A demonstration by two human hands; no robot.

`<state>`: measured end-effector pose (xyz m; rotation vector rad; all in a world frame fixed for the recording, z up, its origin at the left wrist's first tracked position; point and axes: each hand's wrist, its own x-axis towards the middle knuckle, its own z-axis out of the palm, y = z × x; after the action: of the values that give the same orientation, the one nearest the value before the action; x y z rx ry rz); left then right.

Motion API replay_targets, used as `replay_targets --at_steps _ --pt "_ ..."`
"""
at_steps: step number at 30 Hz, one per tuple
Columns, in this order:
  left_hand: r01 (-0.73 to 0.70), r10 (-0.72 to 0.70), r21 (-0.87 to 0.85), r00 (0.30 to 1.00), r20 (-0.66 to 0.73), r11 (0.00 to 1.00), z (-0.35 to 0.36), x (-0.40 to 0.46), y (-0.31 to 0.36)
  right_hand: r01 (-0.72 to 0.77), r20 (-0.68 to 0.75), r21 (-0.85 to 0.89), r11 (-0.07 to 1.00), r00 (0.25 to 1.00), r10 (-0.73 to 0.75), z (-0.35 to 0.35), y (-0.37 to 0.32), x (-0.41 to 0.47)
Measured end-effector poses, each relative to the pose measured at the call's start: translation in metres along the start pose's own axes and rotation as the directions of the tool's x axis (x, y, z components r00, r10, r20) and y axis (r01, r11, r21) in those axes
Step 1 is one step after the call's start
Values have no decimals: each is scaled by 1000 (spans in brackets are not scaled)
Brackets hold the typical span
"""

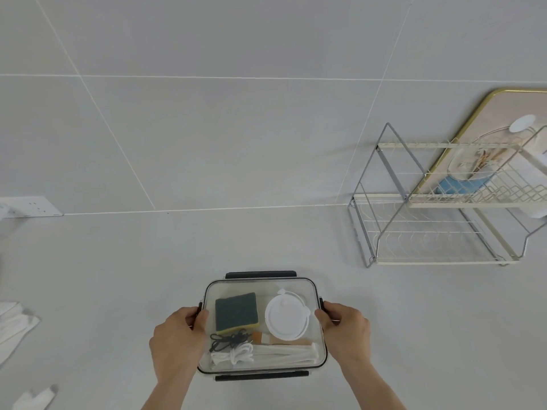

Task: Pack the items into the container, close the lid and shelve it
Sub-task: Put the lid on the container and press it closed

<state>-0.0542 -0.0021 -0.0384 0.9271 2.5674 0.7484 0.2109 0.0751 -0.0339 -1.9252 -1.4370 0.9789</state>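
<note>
Now both hands grip the clear container (pixel 262 327) at the desk's near edge: left hand (pixel 177 335) clamped on its left side, right hand (pixel 344 328) on its right, lid (pixel 260 287) on.

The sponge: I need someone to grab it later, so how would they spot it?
Find the clear container on the counter, held between both hands. Inside, the sponge lies in its far-left part, beside a white round lid. It alone is dark green on top, yellow underneath.
</note>
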Motion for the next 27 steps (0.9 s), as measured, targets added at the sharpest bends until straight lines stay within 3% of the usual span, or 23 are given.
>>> replay_targets --at_steps 9,15,20,27 --pt "112 -108 -215 994 28 970 20 -10 -3 -172 109 157 973 982 156 1 13 7" --pt "169 -145 -252 983 110 953 32 -14 -3 -38 46 63 997 998 35 14 15 -6" --pt "230 -159 -333 961 228 914 30 -13 -2 -127 162 157 979 982 101 35 16 -14" --pt "224 -132 -357 955 265 907 37 1 8 -110 170 170 979 982 80 39 15 7"
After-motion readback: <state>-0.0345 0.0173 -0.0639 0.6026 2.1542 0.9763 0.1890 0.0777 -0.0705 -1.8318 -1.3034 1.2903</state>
